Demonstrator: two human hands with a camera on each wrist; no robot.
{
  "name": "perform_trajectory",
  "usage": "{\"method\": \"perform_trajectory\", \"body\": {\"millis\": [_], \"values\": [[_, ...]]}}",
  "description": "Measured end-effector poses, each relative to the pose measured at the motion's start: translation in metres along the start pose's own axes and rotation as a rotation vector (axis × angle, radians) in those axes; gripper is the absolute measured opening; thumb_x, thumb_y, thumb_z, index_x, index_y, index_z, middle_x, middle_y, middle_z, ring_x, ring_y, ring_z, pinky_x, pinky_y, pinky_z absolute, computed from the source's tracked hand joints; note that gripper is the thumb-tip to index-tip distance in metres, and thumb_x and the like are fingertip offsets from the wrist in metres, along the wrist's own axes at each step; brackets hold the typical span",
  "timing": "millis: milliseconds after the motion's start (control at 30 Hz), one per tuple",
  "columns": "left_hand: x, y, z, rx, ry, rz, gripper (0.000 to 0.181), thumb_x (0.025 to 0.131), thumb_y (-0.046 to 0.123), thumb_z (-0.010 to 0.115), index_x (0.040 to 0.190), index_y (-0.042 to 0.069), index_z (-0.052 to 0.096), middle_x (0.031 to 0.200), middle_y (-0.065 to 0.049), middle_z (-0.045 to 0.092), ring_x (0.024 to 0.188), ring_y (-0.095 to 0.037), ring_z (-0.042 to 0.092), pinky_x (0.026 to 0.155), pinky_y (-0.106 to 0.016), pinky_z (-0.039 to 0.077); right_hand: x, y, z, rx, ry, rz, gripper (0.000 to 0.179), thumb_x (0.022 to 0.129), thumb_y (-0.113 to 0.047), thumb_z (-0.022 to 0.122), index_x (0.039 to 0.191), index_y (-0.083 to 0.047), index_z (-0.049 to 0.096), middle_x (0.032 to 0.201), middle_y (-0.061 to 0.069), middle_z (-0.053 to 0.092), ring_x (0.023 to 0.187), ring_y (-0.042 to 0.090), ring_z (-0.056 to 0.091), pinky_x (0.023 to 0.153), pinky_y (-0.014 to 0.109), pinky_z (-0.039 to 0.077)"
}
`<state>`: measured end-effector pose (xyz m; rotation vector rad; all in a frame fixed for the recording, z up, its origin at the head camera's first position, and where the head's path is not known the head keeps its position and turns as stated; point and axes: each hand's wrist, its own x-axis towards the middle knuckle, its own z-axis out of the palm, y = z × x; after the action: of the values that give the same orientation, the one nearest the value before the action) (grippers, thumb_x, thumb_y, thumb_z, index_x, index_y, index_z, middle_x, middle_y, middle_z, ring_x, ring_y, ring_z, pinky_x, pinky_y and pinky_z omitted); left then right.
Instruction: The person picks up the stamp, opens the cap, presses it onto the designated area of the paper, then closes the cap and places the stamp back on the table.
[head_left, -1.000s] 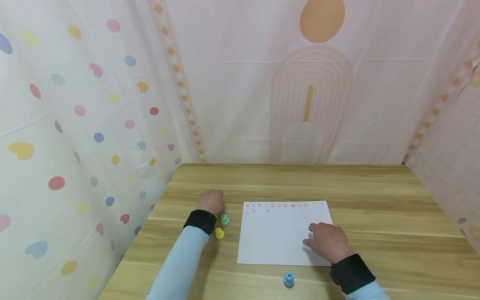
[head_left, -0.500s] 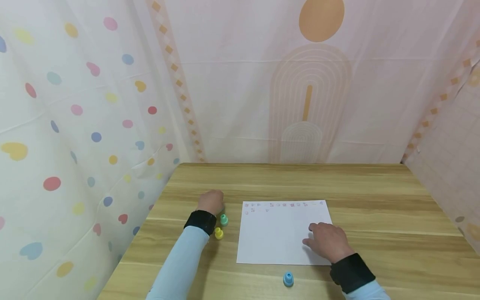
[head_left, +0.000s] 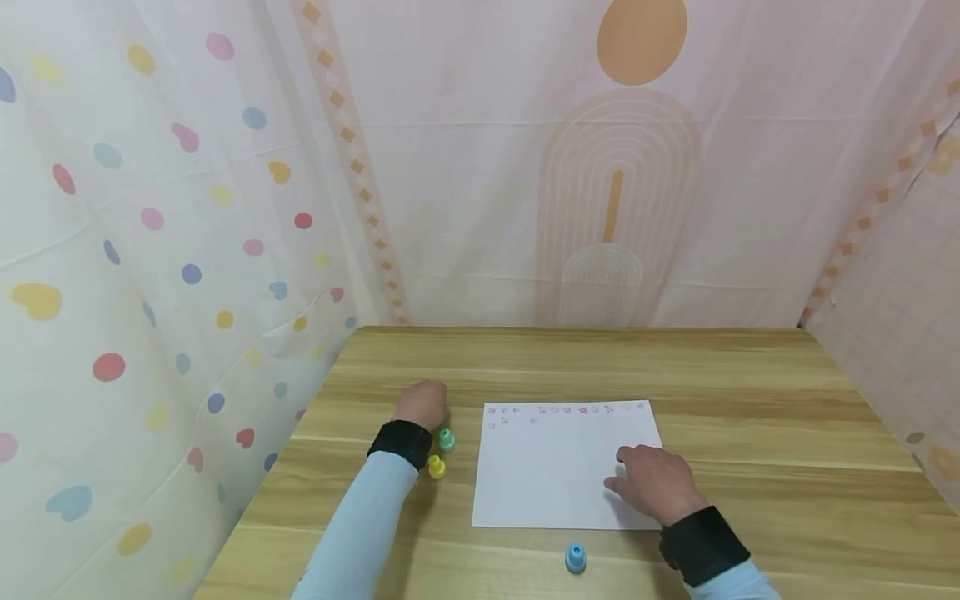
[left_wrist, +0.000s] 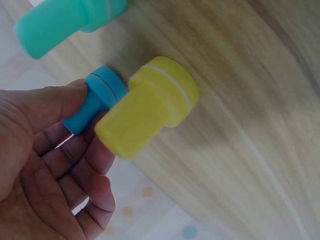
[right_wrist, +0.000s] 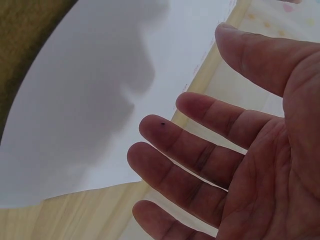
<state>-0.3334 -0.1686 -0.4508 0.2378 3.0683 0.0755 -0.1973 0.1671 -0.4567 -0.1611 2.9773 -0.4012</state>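
Note:
At the left of the paper, my left hand [head_left: 422, 404] pinches a small blue toy stamp [left_wrist: 102, 90] between thumb and fingers; its wide end is at the table top. A yellow stamp [left_wrist: 150, 107] and a green stamp [left_wrist: 70, 25] stand just beside that hand. My right hand [head_left: 660, 485] hovers over the right part of a white sheet of paper [head_left: 555, 483], fingers spread and holding nothing. Small printed marks line the paper's top edge, with a few more in a second row.
Another blue stamp [head_left: 576, 558] stands upright in front of the paper's near edge. The wooden table [head_left: 787, 417] meets patterned curtains [head_left: 465, 208] at its back and sides.
Both hands stay almost where they were. The camera view shifts very slightly; the paper and stamps keep their places.

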Motion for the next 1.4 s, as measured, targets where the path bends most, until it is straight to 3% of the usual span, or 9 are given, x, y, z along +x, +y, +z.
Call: {"method": "perform_trajectory", "body": {"millis": [267, 533, 733, 967, 1167, 1400], "values": [[-0.007, 0.009, -0.010, -0.058, 0.080, 0.032, 0.006, 0.094, 0.009, 0.065, 0.094, 0.006, 0.070, 0.081, -0.005, 0.067, 0.069, -0.018, 0.058, 0.070, -0.037, 0.053, 0.001, 0.000, 0.002, 0.013, 0.011, -0.001, 0.039, 0.086, -0.029, 0.077, 0.112, -0.002, 0.069, 0.096, 0.014, 0.069, 0.077, 0.025, 0.057, 0.075, 0.049, 0.052], [-0.010, 0.029, -0.021, -0.107, 0.108, 0.086, 0.006, 0.090, 0.012, 0.071, 0.094, 0.007, 0.070, 0.081, -0.003, 0.067, 0.070, -0.018, 0.059, 0.069, -0.036, 0.052, 0.002, 0.001, 0.003, 0.031, 0.038, -0.009, 0.037, 0.086, -0.029, 0.076, 0.110, -0.001, 0.070, 0.094, 0.013, 0.069, 0.079, 0.025, 0.061, 0.074, 0.047, 0.053], [-0.014, 0.041, -0.020, -0.143, 0.146, 0.155, 0.006, 0.091, 0.013, 0.070, 0.092, 0.007, 0.069, 0.077, 0.000, 0.064, 0.065, -0.014, 0.054, 0.061, -0.031, 0.048, 0.002, 0.000, 0.004, 0.056, 0.061, -0.013, 0.033, 0.088, -0.028, 0.075, 0.108, -0.002, 0.071, 0.094, 0.012, 0.070, 0.080, 0.025, 0.063, 0.074, 0.046, 0.053], [-0.027, 0.059, -0.020, -0.218, 0.155, 0.209, 0.007, 0.092, 0.013, 0.069, 0.095, 0.008, 0.068, 0.080, 0.000, 0.064, 0.065, -0.013, 0.054, 0.062, -0.030, 0.050, 0.002, -0.003, 0.004, 0.085, 0.063, -0.002, 0.031, 0.089, -0.026, 0.074, 0.108, -0.003, 0.071, 0.100, 0.014, 0.071, 0.090, 0.030, 0.066, 0.079, 0.049, 0.053], [-0.036, 0.072, -0.012, -0.292, 0.156, 0.241, 0.005, 0.093, 0.015, 0.069, 0.095, 0.010, 0.069, 0.081, 0.002, 0.064, 0.066, -0.012, 0.054, 0.063, -0.029, 0.050, 0.005, -0.003, 0.007, 0.110, 0.053, 0.001, 0.030, 0.090, -0.026, 0.073, 0.109, -0.003, 0.071, 0.102, 0.014, 0.071, 0.091, 0.029, 0.065, 0.082, 0.051, 0.052], [-0.047, 0.090, 0.000, -0.404, 0.133, 0.264, 0.012, 0.093, 0.019, 0.071, 0.102, 0.012, 0.070, 0.090, 0.002, 0.067, 0.073, -0.012, 0.055, 0.067, -0.027, 0.050, 0.005, -0.003, 0.012, 0.190, 0.111, -0.039, 0.025, 0.090, -0.024, 0.072, 0.107, -0.006, 0.071, 0.085, 0.003, 0.066, 0.072, 0.018, 0.056, 0.065, 0.039, 0.048]]}}
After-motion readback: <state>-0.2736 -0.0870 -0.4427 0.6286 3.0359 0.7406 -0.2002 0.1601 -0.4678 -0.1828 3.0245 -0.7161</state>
